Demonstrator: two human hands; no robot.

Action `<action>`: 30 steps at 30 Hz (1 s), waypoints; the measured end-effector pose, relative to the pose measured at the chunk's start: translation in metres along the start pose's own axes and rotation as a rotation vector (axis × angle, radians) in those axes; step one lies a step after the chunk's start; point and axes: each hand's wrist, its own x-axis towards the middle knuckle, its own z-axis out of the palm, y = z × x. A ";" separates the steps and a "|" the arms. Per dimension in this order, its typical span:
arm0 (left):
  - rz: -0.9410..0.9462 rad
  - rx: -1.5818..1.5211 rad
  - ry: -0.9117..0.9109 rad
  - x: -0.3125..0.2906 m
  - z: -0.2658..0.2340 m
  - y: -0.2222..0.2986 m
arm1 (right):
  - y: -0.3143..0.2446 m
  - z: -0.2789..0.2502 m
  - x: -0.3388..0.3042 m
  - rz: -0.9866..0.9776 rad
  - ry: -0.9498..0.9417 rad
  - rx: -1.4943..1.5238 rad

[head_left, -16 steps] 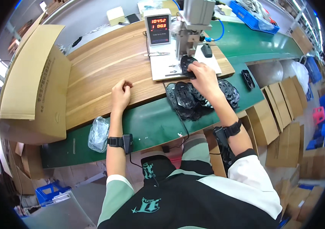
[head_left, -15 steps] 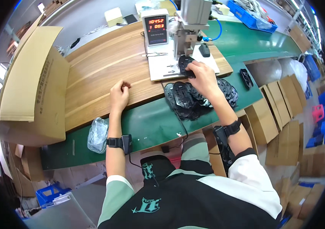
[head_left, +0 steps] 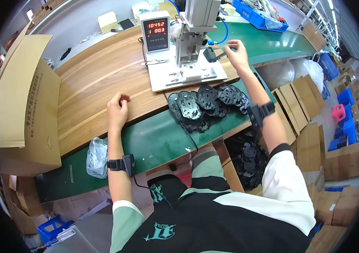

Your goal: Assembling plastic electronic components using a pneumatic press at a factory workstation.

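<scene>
My left hand (head_left: 118,110) rests on the wooden board (head_left: 99,84) with its fingers curled and nothing seen in them. My right hand (head_left: 237,55) is raised beside the bench press (head_left: 190,40), right of its white base plate (head_left: 160,80). Its fingers are bent together by a slim dark piece running toward a black block (head_left: 209,54); what they grip cannot be made out. Bare metal and white fixture parts (head_left: 190,75) show under the press head. In front of the plate lies a pile of black plastic shells (head_left: 189,105), shaped like computer-mouse bases.
A display box (head_left: 155,33) with red digits stands left of the press, and tweezers (head_left: 156,62) lie below it. A large carton (head_left: 40,109) is at the left, near a clear plastic bag (head_left: 97,158). More black parts (head_left: 249,158) fill a box below the bench edge.
My right hand has left the black shell it held under the press and moved up and right past the base plate. That shell is gone from the fixture. The view has shifted slightly; my left hand stays.
</scene>
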 end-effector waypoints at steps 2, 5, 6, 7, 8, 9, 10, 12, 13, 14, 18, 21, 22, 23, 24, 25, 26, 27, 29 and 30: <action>-0.001 -0.012 -0.009 0.002 0.003 0.003 | 0.004 0.009 0.038 0.109 -0.101 -0.170; -0.011 0.006 -0.007 -0.003 -0.004 0.002 | -0.013 0.031 0.073 0.240 -0.341 -0.195; 0.007 0.014 -0.008 -0.002 -0.003 0.004 | -0.011 0.031 0.082 0.309 -0.355 -0.171; 0.006 0.016 -0.005 -0.002 -0.003 0.003 | -0.012 0.035 0.088 0.377 -0.373 -0.143; -0.006 0.018 -0.013 -0.003 -0.003 0.003 | -0.011 0.042 0.092 0.376 -0.376 -0.141; -0.017 0.019 -0.022 -0.004 -0.004 0.002 | -0.009 0.050 0.095 0.422 -0.357 -0.043; -0.011 0.013 -0.015 -0.003 -0.003 0.003 | -0.005 0.053 0.098 0.467 -0.332 0.051; -0.011 0.004 -0.021 -0.001 -0.001 0.004 | 0.004 0.059 0.104 0.488 -0.250 0.167; -0.022 0.007 -0.022 -0.002 -0.002 0.003 | 0.006 0.065 0.104 0.509 -0.182 0.289; -0.026 0.006 -0.022 -0.002 -0.002 0.002 | 0.007 0.066 0.104 0.511 -0.185 0.286; -0.010 0.009 -0.013 -0.003 -0.004 0.000 | 0.017 0.067 0.089 0.447 -0.192 0.207; 0.009 -0.023 -0.023 0.003 0.004 0.007 | 0.040 0.052 0.070 0.095 -0.019 -0.111; -0.010 -0.023 -0.014 0.000 0.000 0.005 | 0.043 0.062 0.048 -0.012 0.001 -0.227; -0.015 -0.012 -0.007 -0.002 -0.005 0.003 | 0.043 0.071 0.027 -0.122 0.024 -0.340; -0.012 0.019 -0.006 -0.004 -0.009 0.003 | 0.041 0.076 0.010 -0.141 -0.043 -0.375; -0.006 0.047 -0.008 -0.005 -0.012 0.002 | 0.036 0.081 -0.004 -0.152 -0.081 -0.415; 0.016 0.031 -0.018 -0.002 -0.005 0.005 | 0.046 0.072 -0.004 -0.214 -0.079 -0.376; 0.017 0.006 -0.016 0.001 0.002 0.009 | 0.055 0.062 -0.002 -0.277 -0.078 -0.338; 0.013 -0.004 -0.018 0.000 0.002 0.004 | 0.045 0.061 -0.005 -0.249 -0.131 -0.225; 0.002 0.012 -0.020 0.001 0.003 0.003 | 0.042 0.060 -0.006 -0.270 -0.127 -0.212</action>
